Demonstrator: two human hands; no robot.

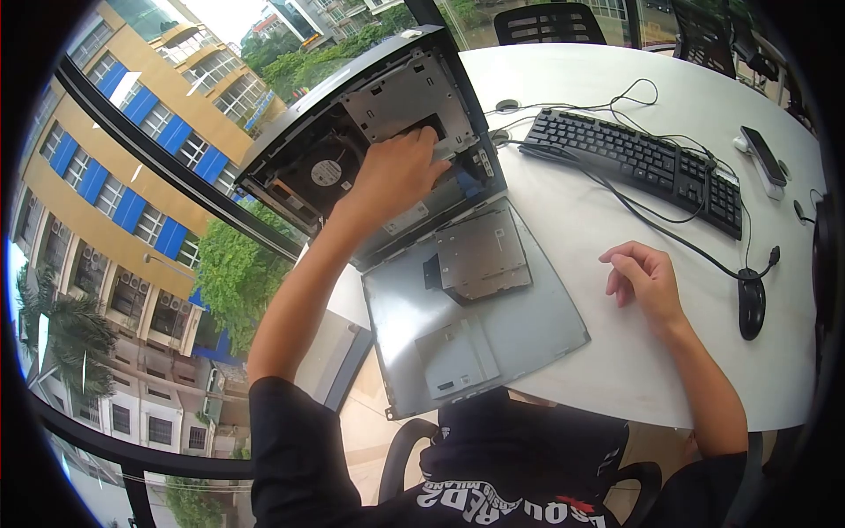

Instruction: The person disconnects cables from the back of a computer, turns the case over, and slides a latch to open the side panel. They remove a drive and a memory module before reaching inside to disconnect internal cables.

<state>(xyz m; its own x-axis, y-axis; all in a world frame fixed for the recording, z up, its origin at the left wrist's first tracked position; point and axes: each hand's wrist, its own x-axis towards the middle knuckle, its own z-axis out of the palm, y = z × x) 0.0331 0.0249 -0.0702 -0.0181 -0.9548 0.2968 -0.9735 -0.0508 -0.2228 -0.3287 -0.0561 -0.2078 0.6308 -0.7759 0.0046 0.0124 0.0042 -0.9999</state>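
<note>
An opened desktop computer case (480, 97) stands tilted at the table's left edge, its inside facing me. My left hand (394, 172) reaches into it with fingers curled at an opening in the metal drive bracket (409, 92); its fingertips are hidden. To the left of that hand sits a round fan (326, 172). A flat optical drive (482, 253) lies on the detached metal side panel (546, 326) below the case. My right hand (644, 280) is over the white table, right of the panel, with fingers loosely bent and apart and nothing visible in them.
A black keyboard (634, 163) and its cables lie on the white table (563, 387) at the right, with a black mouse (751, 304) nearer me. A phone-like black device (763, 156) rests on a stand farther right. Office chairs (550, 25) stand behind; windows (167, 150) line the left.
</note>
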